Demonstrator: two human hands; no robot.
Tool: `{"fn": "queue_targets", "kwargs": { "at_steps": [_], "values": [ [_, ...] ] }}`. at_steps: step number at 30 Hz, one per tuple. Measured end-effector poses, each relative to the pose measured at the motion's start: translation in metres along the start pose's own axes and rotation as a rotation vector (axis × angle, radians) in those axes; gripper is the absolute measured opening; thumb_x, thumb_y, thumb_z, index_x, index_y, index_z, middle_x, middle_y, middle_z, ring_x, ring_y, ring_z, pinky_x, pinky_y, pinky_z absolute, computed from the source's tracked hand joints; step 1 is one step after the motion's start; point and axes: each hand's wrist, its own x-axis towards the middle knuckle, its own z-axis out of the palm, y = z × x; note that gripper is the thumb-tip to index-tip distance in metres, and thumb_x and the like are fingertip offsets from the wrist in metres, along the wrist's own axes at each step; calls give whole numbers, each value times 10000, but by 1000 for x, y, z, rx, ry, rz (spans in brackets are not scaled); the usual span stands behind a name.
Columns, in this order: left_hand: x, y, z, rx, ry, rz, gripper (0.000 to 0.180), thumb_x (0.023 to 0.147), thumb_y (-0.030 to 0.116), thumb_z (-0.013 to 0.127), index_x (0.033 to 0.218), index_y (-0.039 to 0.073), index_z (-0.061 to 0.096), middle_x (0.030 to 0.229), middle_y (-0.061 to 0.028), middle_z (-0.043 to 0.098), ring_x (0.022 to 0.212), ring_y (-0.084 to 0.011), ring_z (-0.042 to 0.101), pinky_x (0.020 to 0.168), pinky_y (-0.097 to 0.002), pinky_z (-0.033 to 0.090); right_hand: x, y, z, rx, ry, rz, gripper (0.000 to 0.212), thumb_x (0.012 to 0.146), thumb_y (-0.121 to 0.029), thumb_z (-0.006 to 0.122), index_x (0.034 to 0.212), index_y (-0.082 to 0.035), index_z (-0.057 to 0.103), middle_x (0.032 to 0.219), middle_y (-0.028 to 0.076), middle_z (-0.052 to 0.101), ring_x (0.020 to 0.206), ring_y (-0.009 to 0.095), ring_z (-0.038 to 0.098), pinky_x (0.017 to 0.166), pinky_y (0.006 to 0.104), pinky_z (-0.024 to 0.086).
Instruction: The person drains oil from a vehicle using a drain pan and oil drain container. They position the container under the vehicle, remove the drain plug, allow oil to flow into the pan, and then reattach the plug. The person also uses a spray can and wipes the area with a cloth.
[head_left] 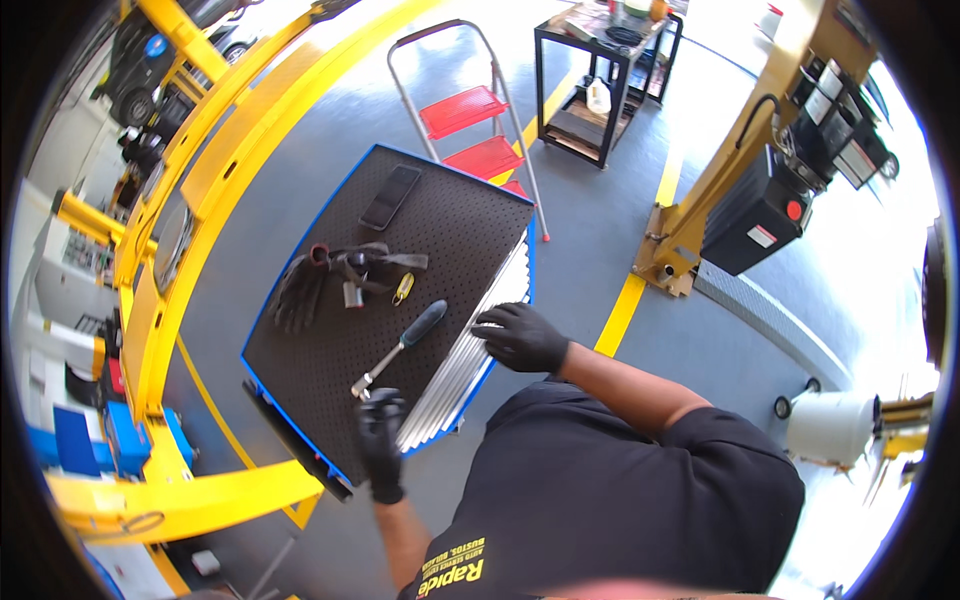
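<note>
A black-gloved hand, my left hand [381, 445], is over the near left corner of a blue-edged tool cabinet with a black perforated mat [330, 365]. Its fingers are loosely bent and slightly blurred, with nothing visible in them. Just beyond its fingertips lies a ratchet wrench [423, 325], its head towards that hand. My right hand [522, 338], also in a black glove, reaches over the silvery drawer fronts [455, 385] with fingers apart; I cannot tell whether they touch. Farther back on the mat are dark gloves [297, 292], a small yellow item [403, 289] and a phone [390, 197].
A step stool with red treads [465, 118] stands behind the cabinet. Beyond it is a black-framed cart [590, 100]. Yellow lift arms [250, 135] run along the left. On the right are a lift post [715, 190] with a black box [757, 215] and a white drum [830, 425].
</note>
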Motion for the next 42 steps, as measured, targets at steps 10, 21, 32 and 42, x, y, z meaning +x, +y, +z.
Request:
{"fn": "queue_targets", "kwargs": {
  "at_steps": [10,21,32,42],
  "values": [
    [116,4,240,229,-926,177,276,978,130,702,1207,-18,659,1101,-129,705,976,-194,696,855,-322,552,-178,84,-152,-110,-131,757,309,893,-163,697,1198,-116,711,986,110,721,890,308,702,790,403,577],
    [289,-5,520,195,-1007,-69,281,970,187,723,1145,-25,659,1010,-156,727,919,-251,721,786,-340,554,-169,264,-292,-56,-96,744,317,921,-241,677,1206,-104,702,1025,124,719,958,319,690,850,435,553],
    [728,-55,857,161,-701,-11,508,990,353,686,1324,11,518,1062,-124,703,969,-210,710,811,-352,568,-218,483,-347,220,432,1309,386,920,-119,735,1295,-62,662,1118,117,739,1002,227,734,863,342,586],
    [1122,-72,1119,934,-248,-297,1440,675,697,810,1595,-102,42,1501,-314,417,1305,-424,559,1076,-479,490,-73,776,-490,-43,406,1440,363,929,-122,723,1276,-33,670,1118,153,730,986,253,736,875,361,574]
  ]
}}
